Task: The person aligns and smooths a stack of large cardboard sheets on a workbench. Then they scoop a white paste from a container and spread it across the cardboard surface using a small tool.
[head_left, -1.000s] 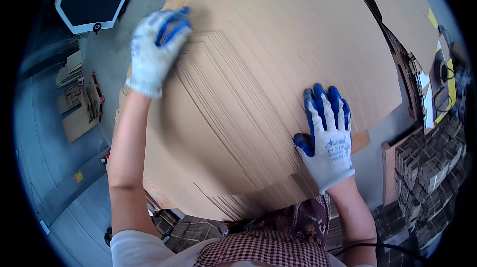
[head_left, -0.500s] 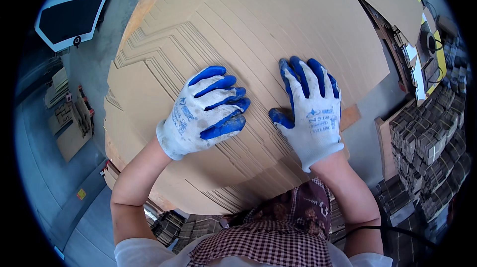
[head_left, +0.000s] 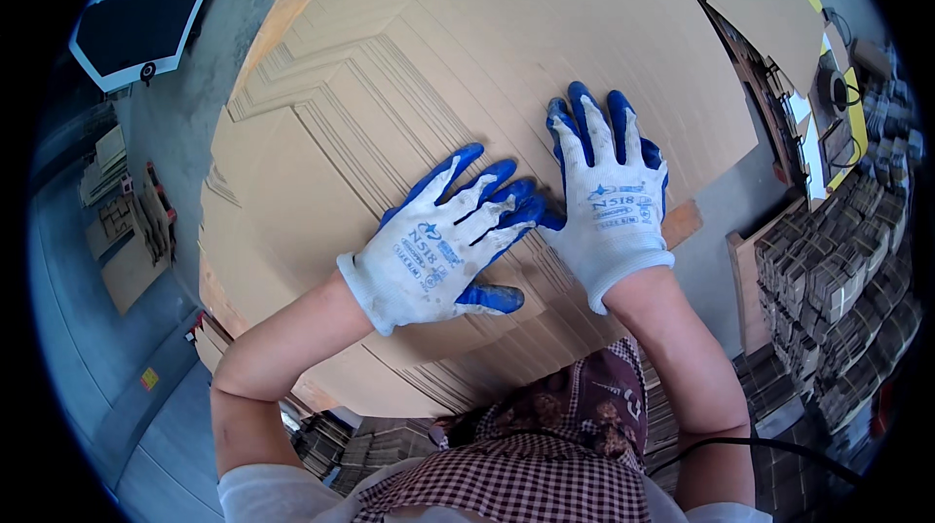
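A fanned stack of cardboard (head_left: pixel 487 85) calls for flat, even hands

The stack of cardboard lies in front of the person, reaching from the apron (head_left: pixel 526 474) to the top of the view. Its sheets are offset, so their stepped edges (head_left: pixel 336 99) run in close lines, with a sharp bend on the left side.

The left hand (head_left: pixel 438 245) lies palm down over these lines, pointing inward, its fingers slightly parted and its thumb well away from them. The right hand (head_left: pixel 614 202) lies palm down near the right side, fingers spread and pointing away from the body. Neither hand appears clamped on anything. The left fingertips come close to the right thumb; whether they touch cannot be told.

To handle the sheets well here, the weight should probably be shared across both palms, since pressing with the fingertips alone could skid the top layers. Any push is best made along the sheets rather than into the raised edges, where a finger could catch and bend a corner. One hand can steady the stack while the other works. The blue coating on the gloves (head_left: pixel 394 275) likely grips cardboard well, so a light touch should be enough. The hands sit near each other, so a little more room between them would probably spread the hold better.
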{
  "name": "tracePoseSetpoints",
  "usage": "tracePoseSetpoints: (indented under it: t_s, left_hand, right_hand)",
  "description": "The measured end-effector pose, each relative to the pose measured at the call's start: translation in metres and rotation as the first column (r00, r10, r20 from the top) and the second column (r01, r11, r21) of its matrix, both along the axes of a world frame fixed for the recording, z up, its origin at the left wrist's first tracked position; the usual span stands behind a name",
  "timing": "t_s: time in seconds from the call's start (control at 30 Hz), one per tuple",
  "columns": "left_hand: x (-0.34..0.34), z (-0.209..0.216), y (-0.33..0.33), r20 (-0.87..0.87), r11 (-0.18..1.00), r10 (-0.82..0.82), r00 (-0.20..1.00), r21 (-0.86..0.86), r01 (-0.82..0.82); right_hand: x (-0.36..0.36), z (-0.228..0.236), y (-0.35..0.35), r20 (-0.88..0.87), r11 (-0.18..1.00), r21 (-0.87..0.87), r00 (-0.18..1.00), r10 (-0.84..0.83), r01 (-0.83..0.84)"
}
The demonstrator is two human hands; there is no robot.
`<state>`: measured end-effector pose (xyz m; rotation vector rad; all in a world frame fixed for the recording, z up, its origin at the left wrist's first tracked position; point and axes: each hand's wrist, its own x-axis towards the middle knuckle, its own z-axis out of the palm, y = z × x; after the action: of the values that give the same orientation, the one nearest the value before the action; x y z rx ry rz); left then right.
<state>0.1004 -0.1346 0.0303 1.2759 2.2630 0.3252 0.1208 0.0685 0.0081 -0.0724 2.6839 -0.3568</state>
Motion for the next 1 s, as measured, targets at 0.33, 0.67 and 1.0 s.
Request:
tracePoseSetpoints:
  t_s: [0.33,0.67,1.0]
  left_hand:
    - [0.001,-0.006,-0.009,0.076,0.996,0.028,0.997,0.077,-0.034]
    - [0.0,-0.01,-0.01,0.021,0.998,0.0,1.0,0.063,-0.001]
    - [0.002,0.008,-0.009,0.003,0.989,-0.046,0.999,-0.139,0.046]
  right_hand:
    - [-0.001,0.004,0.003,0.034,1.0,0.005,0.999,0.026,-0.027]
    - [-0.007,0.007,-0.01,0.057,0.998,0.056,0.998,0.002,-0.005]
    - [-0.007,0.008,-0.016,0.079,0.998,0.056,0.997,-0.015,0.011]
